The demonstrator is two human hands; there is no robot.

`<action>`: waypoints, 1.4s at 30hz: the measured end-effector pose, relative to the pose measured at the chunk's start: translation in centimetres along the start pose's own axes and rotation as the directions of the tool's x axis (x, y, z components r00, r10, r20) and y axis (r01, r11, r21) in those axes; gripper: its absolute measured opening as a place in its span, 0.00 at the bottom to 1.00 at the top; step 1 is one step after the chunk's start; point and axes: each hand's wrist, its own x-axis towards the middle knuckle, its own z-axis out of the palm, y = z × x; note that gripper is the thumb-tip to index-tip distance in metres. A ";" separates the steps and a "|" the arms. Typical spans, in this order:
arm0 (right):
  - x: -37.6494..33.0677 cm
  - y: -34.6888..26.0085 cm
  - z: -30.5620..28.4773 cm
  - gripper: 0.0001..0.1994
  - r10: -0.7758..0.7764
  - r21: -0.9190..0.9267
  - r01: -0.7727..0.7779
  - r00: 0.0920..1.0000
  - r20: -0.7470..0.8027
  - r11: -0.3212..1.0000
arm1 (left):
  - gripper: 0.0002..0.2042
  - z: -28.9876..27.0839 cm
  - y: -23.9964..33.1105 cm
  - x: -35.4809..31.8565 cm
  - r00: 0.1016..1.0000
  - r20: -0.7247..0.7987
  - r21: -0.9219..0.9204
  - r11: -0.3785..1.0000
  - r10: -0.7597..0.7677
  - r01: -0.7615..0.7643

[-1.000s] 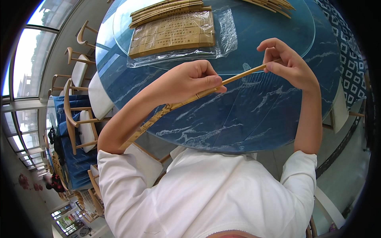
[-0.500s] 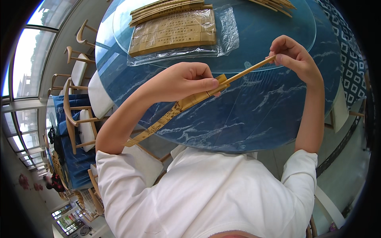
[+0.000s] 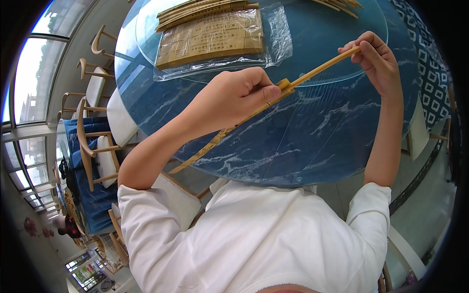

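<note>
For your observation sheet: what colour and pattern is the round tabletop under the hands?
Deep blue with white marble-like veins, on the round tabletop, shown in the head view.

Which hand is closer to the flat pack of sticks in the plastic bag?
Left. The left hand is just below the pack. The right hand is off to its right, farther away.

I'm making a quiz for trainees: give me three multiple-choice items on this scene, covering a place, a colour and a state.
1. Where does the clear plastic bag of flat wooden pieces lie?
A on the glass turntable
B on a chair
C on the floor

2. What colour is the round marbled tabletop?
A red
B blue
C white

3. How is the long thin wooden strip held?
A lying loose on the table
B by one hand
C by both hands

Answers: 1 A, the bag rests on the glass disc. 2 B, blue with white veins. 3 C, left hand and right hand each grip it.
</note>
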 end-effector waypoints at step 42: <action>-0.6 0.9 -3.4 0.13 -0.067 -0.117 0.046 0.980 -0.185 0.992 | 0.14 -3.7 -2.7 -1.4 0.971 0.174 -0.170 0.966 -0.167 0.197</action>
